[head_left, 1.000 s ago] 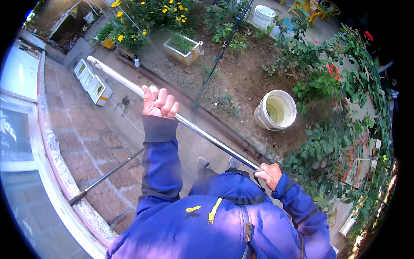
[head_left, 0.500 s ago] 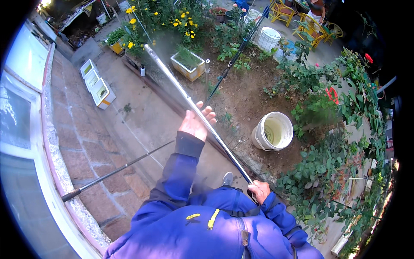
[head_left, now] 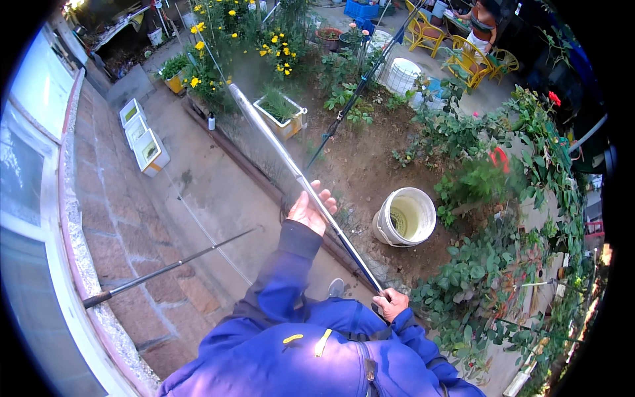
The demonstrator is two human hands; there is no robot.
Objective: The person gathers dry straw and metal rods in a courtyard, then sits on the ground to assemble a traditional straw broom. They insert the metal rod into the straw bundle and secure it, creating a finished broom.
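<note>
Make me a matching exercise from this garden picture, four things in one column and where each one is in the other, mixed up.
Things:
1. white bucket
2. long pole
3. thin dark rod
4. yellow chairs

Places:
A. leaning against the brick ledge by the window
B. at the far end of the yard, past the plants
C. on bare soil beside the leafy bushes
D. held in both hands, left hand higher up, right hand at the near end

Pairs: 1-C, 2-D, 3-A, 4-B
</note>
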